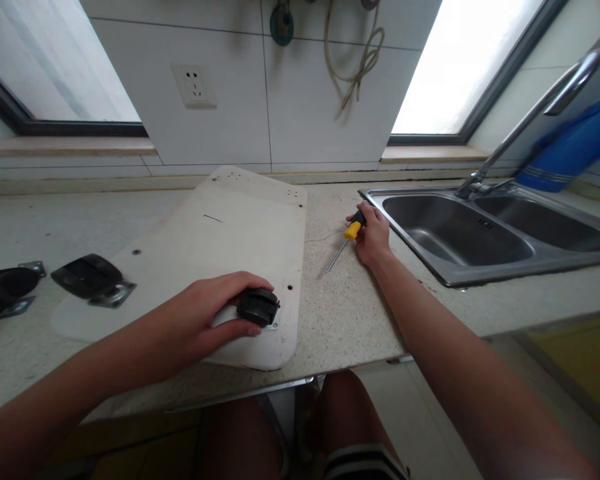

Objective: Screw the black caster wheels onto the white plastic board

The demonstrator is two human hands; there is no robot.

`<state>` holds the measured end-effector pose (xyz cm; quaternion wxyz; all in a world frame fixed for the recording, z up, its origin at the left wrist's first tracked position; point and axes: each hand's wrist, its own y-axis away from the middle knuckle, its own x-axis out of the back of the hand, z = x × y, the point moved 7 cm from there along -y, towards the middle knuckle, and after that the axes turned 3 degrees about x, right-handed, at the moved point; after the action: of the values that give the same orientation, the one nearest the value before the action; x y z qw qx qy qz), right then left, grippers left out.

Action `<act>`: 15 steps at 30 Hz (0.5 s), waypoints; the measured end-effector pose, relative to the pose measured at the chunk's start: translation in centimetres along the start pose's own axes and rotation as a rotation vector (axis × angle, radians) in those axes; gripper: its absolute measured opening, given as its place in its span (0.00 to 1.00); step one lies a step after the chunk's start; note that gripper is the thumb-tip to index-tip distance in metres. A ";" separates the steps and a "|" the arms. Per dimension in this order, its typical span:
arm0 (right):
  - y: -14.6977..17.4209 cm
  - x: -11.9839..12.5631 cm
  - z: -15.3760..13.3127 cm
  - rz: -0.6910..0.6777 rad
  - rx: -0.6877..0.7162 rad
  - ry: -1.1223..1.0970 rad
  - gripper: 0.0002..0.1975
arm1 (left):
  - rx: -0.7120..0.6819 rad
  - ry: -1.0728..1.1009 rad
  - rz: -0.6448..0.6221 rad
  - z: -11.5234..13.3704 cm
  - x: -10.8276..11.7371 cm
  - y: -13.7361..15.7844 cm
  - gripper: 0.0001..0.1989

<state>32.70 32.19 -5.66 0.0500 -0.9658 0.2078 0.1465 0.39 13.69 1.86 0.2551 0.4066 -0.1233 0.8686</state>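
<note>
A white board (240, 233) with rounded corners and small holes lies flat on the speckled countertop. At its near right corner, my left hand (215, 307) grips a black caster wheel (257, 307) whose metal plate rests on the board. Fingers and thumb close around the wheel from both sides. My right hand (374, 233) is closed on a screwdriver (353, 231) with a yellow and black handle, just left of the sink. The shaft points down and left toward the counter, apart from the board. Another black caster (87, 277) sits at the board's left end.
More black casters (10, 290) lie on the counter at far left. A double steel sink (455, 233) with a faucet (535, 127) is on the right, a blue cloth item (573, 150) behind it. A socket (195, 85) and a looped hose (360, 67) are on the tiled wall.
</note>
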 end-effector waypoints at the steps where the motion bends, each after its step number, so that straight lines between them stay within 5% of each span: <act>1: 0.0 0.0 0.0 0.000 0.001 0.001 0.16 | -0.001 0.001 -0.021 0.0 -0.2 0.1 0.18; 15: -0.5 0.1 0.3 -0.009 0.014 -0.001 0.15 | -0.098 -0.156 0.045 0.6 -1.1 0.4 0.24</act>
<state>32.94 32.69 -5.92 0.0574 -0.9663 0.2044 0.1455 1.15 12.71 1.39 0.2447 0.4572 -0.1944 0.8327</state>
